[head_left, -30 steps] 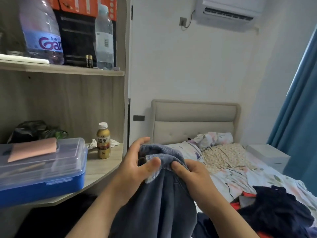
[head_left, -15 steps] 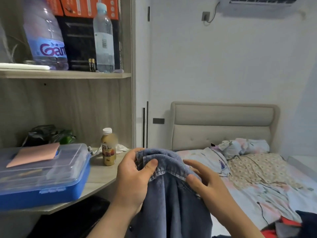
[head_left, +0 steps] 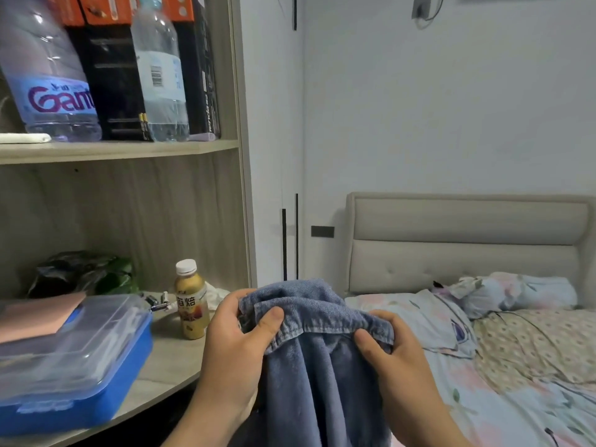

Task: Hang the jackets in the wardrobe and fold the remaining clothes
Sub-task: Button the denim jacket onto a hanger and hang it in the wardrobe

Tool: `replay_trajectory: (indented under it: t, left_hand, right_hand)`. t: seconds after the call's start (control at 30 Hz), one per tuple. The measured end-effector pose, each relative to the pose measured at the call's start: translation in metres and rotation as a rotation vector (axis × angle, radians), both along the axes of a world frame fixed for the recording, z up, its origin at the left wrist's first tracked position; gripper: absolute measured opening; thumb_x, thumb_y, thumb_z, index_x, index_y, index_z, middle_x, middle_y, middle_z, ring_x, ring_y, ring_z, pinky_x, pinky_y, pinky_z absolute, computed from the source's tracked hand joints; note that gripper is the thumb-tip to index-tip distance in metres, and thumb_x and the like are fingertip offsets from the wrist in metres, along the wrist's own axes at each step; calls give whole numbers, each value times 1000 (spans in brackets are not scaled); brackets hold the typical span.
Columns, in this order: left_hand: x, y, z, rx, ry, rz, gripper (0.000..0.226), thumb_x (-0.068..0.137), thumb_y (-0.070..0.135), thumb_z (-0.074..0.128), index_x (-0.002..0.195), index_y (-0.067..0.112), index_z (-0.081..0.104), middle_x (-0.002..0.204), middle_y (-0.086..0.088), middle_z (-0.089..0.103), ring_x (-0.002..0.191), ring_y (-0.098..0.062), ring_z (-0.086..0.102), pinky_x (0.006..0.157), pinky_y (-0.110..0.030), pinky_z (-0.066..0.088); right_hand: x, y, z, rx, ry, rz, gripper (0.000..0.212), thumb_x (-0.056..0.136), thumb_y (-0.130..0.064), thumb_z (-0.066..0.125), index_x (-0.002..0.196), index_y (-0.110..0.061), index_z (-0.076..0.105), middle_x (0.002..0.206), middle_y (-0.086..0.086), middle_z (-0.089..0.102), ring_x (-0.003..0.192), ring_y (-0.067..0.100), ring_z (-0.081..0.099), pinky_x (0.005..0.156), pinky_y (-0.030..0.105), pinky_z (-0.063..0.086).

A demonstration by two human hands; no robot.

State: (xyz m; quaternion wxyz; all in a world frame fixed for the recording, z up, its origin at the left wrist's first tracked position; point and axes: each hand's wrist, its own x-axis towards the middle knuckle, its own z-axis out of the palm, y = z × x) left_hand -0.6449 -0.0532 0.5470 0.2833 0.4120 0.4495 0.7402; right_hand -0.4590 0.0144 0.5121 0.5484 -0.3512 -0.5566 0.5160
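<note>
Head view: at lower centre, the left hand [head_left: 240, 345] and right hand [head_left: 392, 356] pinch the top hem of a blue denim jacket [head_left: 317, 359], fingers curled. It is not yet hung; the closed white wardrobe door [head_left: 274, 140] stands behind.

My head swings left vs 1 s ago: the shelf unit [head_left: 129, 150] takes up more of the view, the curtain, nightstand and the dark clothes pile w/ red are out of frame, and the AC unit is gone off the top edge. Headboard [head_left: 467, 240] sits further right now. My hands spread apart along the denim jacket [head_left: 319, 359]: right hand [head_left: 400, 366] slides rightward on the hem, thumb pinching it from below, while left hand [head_left: 238, 343] pinches the bunched edge w/ thumb on top. The fabric btwn them stretches wider, collar area opens out more.
</note>
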Motion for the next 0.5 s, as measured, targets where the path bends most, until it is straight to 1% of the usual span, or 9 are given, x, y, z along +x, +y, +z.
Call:
replay_trajectory:
  t: [0.07,0.1,0.17,0.23,0.3,0.33,0.4,0.43,0.5]
  left_hand:
    - [-13,19,-5,-8,-13,5,28,69,25,81,94,32,70,99,-5,75,94,-20,72,71,-26,57]
    - [-20,29,-9,-16,-9,14,31,65,26,81,93,34,69,98,-4,75,92,-20,72,70,-26,57]
    - [-36,49,-18,-50,23,22,44,53,29,87,92,37,68,96,-3,74,89,-20,72,70,-28,56]
    - [-53,69,-27,-99,90,12,60,39,36,90,93,42,65,98,2,74,89,-17,72,73,-30,55]
    - [-69,89,-34,-121,176,-9,66,36,39,90,96,48,64,100,7,74,89,-11,72,74,-27,55]
    - [-75,99,-36,-118,208,-18,65,38,40,88,97,49,64,99,8,74,88,-9,71,73,-24,55]
    - [-84,118,-38,-106,212,-61,58,42,39,85,97,47,67,95,6,75,84,-10,72,69,-18,53]
    - [-87,127,-38,-101,192,-98,55,45,39,84,97,46,68,93,4,76,83,-11,72,68,-16,53]
    - [-89,145,-38,-84,151,-153,50,49,39,82,97,41,70,93,1,76,85,-15,72,69,-19,53]
  right_hand:
    - [-14,24,3,49,11,-38,23,84,-9,72,91,-31,68,91,2,73,89,22,68,85,40,53]
    - [-22,36,4,63,24,-43,22,83,-8,73,91,-29,69,91,3,72,88,21,68,85,40,52]
    - [-39,60,6,71,48,-38,22,82,-8,73,90,-28,69,91,4,73,86,19,68,84,38,52]
    - [-57,83,5,84,38,-32,25,81,-7,74,88,-31,69,87,0,73,79,11,67,76,27,53]
    - [-74,105,5,89,28,-30,30,80,-3,74,85,-32,70,81,-2,73,72,7,65,68,19,53]
    - [-81,116,3,83,28,-32,31,79,-1,75,85,-31,70,80,-1,72,72,8,65,69,21,53]
    - [-93,136,2,71,28,-30,27,78,-2,75,85,-28,70,82,3,72,75,14,65,75,32,54]
    - [-97,145,2,65,30,-24,24,79,-4,75,85,-27,70,83,6,72,77,17,65,77,37,54]
    - [-104,161,2,40,34,-13,21,81,-7,75,85,-27,69,86,9,72,81,25,66,80,45,53]
